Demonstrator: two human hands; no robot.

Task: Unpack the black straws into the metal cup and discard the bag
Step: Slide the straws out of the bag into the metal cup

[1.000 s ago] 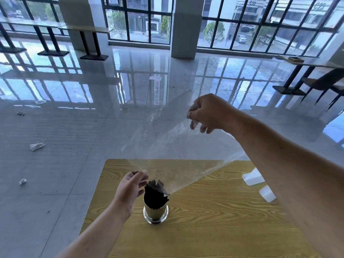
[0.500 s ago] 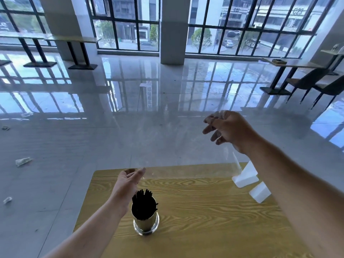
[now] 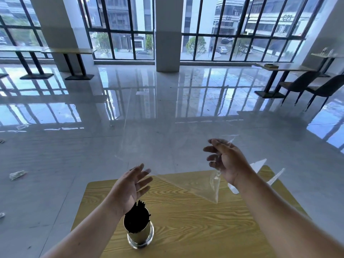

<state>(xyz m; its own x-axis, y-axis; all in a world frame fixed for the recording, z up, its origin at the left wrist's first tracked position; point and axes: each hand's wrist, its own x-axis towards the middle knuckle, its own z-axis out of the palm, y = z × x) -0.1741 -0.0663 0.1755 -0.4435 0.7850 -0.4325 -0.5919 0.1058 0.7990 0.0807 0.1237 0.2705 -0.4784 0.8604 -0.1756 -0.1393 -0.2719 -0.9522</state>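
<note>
The black straws (image 3: 136,218) stand bunched in the metal cup (image 3: 140,237) on the wooden table (image 3: 204,229). Just above the cup the left hand (image 3: 130,189) hovers, fingers straight and spread, holding nothing. The clear bag (image 3: 176,164) hangs up and right of the cup against the right hand (image 3: 229,162), whose fingers are loosely curled and apart; whether they grip it I cannot tell.

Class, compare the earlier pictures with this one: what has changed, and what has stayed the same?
The clear plastic bag has come off the cylindrical metal cup, held by the right hand, which moved lower. The left hand rose from the cup's rim, fingers open. The black straws stay upright in the cup on the yellow wooden table.
</note>
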